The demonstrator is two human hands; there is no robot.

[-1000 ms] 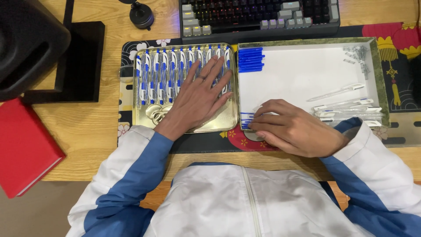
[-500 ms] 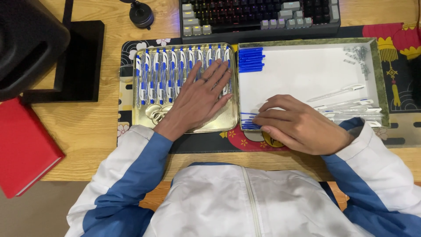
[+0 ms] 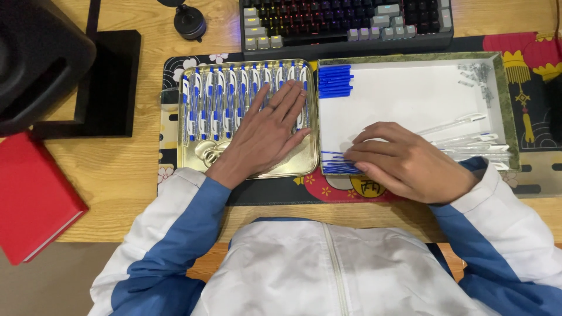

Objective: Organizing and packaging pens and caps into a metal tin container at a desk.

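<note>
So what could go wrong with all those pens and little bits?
The left hand lies flat on the row of pens in the gold tray; a push might roll them out of line. The right hand reaches the thin blue refills at the white box's edge, so its sleeve could perhaps sweep the clear barrels about.

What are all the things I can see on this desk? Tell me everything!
pens: one row, too many to count, white and blue, in gold tray
white tray: one, green rim, right of gold tray
blue caps: a pile, white tray's top left
blue refills: a bunch, white tray's bottom left
clear barrels: several, white tray's right
springs: small pile, silver, top right corner
keyboard: one, dark, top
red book: one, left
left hand: flat on pens
right hand: on refills
</note>
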